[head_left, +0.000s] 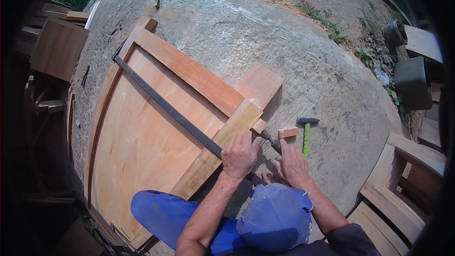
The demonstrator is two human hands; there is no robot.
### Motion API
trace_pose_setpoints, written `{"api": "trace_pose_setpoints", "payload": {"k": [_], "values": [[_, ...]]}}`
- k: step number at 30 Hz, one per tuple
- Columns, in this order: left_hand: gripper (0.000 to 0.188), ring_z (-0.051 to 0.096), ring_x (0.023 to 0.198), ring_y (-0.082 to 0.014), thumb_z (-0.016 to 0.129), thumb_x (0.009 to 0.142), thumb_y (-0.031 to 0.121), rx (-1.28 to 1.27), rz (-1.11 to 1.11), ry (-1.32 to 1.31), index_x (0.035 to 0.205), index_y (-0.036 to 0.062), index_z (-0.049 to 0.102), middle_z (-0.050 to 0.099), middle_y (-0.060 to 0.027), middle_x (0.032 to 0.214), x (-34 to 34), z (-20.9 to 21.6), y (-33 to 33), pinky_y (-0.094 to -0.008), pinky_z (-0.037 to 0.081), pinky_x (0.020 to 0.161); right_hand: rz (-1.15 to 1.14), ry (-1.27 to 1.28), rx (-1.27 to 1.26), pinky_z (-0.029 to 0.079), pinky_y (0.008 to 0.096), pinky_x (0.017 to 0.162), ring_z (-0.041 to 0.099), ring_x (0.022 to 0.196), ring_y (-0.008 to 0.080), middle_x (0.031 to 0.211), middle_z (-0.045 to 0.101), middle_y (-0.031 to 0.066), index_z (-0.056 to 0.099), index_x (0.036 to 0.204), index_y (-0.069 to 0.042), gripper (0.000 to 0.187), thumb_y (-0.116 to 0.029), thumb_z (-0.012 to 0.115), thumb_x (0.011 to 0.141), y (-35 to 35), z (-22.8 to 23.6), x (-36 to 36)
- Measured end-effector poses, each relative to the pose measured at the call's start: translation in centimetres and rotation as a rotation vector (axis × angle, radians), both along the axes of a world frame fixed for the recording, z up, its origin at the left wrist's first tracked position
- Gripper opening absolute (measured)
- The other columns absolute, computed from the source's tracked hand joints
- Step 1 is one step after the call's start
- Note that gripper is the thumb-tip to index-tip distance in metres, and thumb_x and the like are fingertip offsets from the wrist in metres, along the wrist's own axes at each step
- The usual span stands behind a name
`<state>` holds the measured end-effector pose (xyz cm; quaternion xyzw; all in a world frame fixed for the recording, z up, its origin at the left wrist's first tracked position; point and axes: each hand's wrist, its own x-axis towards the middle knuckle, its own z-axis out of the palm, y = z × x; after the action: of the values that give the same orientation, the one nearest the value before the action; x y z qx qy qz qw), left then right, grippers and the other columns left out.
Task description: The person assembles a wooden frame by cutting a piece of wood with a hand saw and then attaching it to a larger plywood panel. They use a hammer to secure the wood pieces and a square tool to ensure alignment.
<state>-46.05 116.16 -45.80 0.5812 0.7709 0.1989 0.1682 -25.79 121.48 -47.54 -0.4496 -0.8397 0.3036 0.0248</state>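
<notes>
A long dark metal bar, like a bar clamp (166,106), lies across a wooden panel (147,128) set in a timber frame. My left hand (238,155) is at the frame's near right rail (237,123), where the bar runs under it; the fingers are curled, and what they grip is hidden. Closed around a dark ridged metal shaft (271,140) is my right hand (295,165). The shaft points at a small wood block (259,126) against the rail. Another small wood block (288,132) and a hammer with a green handle (306,141) lie just beyond my right hand.
A wide board (260,83) projects from the frame's far right corner onto the rough concrete (332,114). Wooden frames (393,194) stand at the lower right. Dark containers (411,83) sit at the far right, and stacked wood (59,47) at the left.
</notes>
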Motion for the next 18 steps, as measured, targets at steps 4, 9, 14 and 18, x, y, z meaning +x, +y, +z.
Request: {"api": "trace_pose_setpoints", "payload": {"k": [4,9,14,18], "values": [[0.029,0.061,0.106,-0.0305,0.067,0.094,0.037,0.363,-0.356,0.056,0.095,0.0074,0.065,0.064,-0.0104,0.080,-3.1,-1.8,6.8,-0.0484,0.043,0.102,-0.032,-0.101,-0.086,0.055,0.0482,0.067,0.068,0.077,0.0402,0.091,0.066,0.0190,0.052,0.124,-0.004,0.048,-0.014,0.075,0.083,-0.2,-2.6,-1.8],[0.031,0.059,0.105,-0.0265,0.064,0.095,0.034,0.047,-0.600,0.109,0.076,0.0104,0.068,0.063,-0.0074,0.076,-3.7,-3.9,7.5,-0.0484,0.033,0.115,0.010,-0.039,-0.540,0.049,0.0386,0.049,0.060,0.051,0.0263,0.066,0.061,0.0083,0.058,0.105,-0.005,0.030,-0.011,0.076,0.082,1.8,-3.5,-1.9],[0.032,0.059,0.100,-0.0255,0.061,0.098,0.031,0.133,-0.612,0.052,0.073,0.0112,0.068,0.061,-0.0074,0.074,-2.5,-3.8,8.8,-0.0482,0.033,0.114,-0.081,0.087,-1.588,0.041,0.0264,0.044,0.052,0.048,0.0089,0.068,0.057,0.0000,0.061,0.100,-0.006,0.025,-0.016,0.078,0.084,7.8,-3.6,-0.5],[0.032,0.059,0.099,-0.0252,0.061,0.097,0.031,0.142,-0.551,0.068,0.073,0.0103,0.068,0.060,-0.0075,0.072,-3.2,-4.2,8.1,-0.0478,0.033,0.114,-0.013,0.038,-0.553,0.053,0.0454,0.066,0.067,0.076,0.0355,0.086,0.067,0.0150,0.058,0.109,-0.003,0.033,-0.018,0.076,0.086,2.6,0.0,-2.0]]}}
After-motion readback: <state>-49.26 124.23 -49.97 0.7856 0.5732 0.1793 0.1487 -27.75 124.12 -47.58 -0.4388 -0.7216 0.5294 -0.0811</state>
